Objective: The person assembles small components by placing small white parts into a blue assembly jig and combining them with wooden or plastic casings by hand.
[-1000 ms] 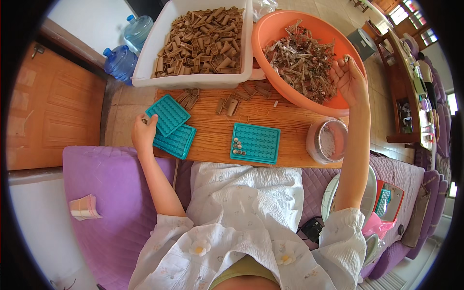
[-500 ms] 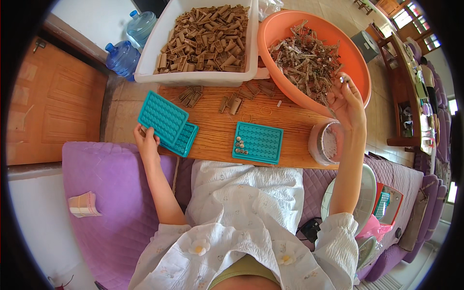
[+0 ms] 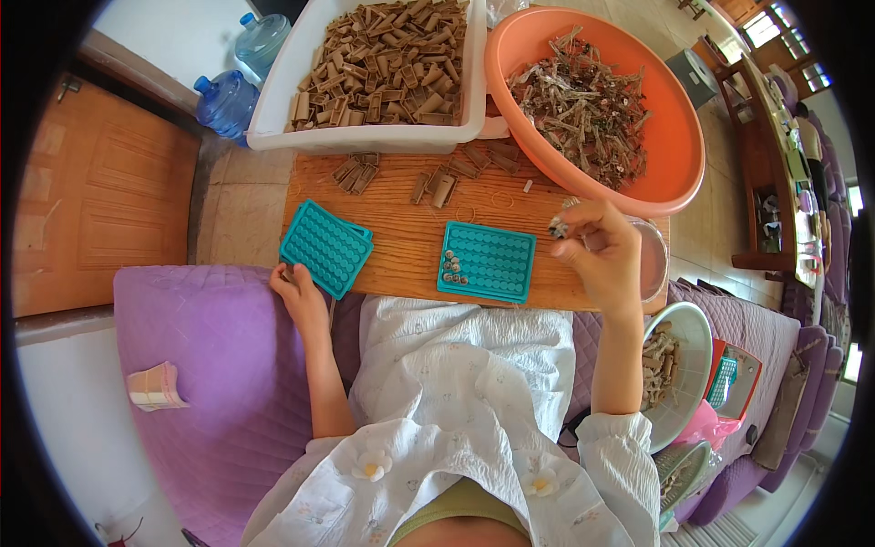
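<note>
1. The right hand [image 3: 603, 255] was raised over the right part of the table, thumb and fingertips pinching a small cluster of grey pieces [image 3: 557, 228]. Their exact number could not be told. A loose pinch could have let one slip and roll off.
2. The left hand [image 3: 301, 292] was low at the table's left end, its fingertips at the near edge of two stacked teal trays [image 3: 324, 248]. Whether it gripped or merely rested there could not be told. The stack lay skewed, at the table's corner; a nudge could have slid the upper tray off.
3. Between the hands, near the table's front edge, lay a single teal tray [image 3: 492, 264] with a few round pieces [image 3: 452, 271] along its left side. A sleeve or wrist knocking it could have jolted them out.
4. Behind the right hand stood a clear tub [image 3: 654, 264], partly hidden and within reach of an accidental bump.
5. Farther out, an orange basin [image 3: 676, 196] of tangled scraps [image 3: 583, 114] tilted beside a white bin [image 3: 365, 142] of brown pieces [image 3: 392, 68]. Pulling at the tangle could have dragged scraps over the rim onto the wooden table [image 3: 401, 219].
</note>
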{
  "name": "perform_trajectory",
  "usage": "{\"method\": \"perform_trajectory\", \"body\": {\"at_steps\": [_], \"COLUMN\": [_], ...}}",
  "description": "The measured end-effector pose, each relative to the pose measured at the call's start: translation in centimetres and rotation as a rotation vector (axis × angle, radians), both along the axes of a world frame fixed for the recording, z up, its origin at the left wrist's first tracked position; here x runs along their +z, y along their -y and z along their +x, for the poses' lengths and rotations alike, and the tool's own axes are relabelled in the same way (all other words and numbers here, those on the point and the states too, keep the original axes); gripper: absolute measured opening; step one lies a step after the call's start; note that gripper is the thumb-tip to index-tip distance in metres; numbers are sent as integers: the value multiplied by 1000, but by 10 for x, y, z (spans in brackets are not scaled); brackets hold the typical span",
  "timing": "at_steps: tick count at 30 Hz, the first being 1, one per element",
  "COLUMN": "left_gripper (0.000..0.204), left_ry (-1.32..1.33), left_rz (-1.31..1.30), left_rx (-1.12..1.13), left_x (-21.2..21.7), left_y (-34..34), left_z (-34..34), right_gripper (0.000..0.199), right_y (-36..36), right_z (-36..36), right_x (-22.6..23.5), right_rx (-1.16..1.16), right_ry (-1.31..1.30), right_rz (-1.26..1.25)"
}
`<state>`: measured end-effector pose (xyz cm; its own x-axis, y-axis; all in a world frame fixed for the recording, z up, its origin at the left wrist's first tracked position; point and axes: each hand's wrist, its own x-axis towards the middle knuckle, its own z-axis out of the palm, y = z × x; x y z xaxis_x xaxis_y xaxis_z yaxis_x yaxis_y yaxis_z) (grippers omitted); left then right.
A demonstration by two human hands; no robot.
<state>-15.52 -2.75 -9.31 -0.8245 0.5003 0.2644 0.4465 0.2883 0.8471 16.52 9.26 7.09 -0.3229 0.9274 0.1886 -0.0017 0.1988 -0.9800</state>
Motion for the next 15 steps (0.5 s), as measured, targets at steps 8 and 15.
{"method": "perform_trajectory", "body": {"at_steps": [8,15], "left_gripper": [14,20], "left_ry": [380,554], "left_rz": [258,91], "left_rx": [-747,-1103], "left_x": [103,117], "left_y": [5,-16], "left_z": [122,144], "right_gripper": [20,21], "right_y": [30,39], "right_z": [-24,-20], "right_x": [-1,-4], "right_rx": [80,189], "right_ry": [413,522], "right_rz": [531,642]}}
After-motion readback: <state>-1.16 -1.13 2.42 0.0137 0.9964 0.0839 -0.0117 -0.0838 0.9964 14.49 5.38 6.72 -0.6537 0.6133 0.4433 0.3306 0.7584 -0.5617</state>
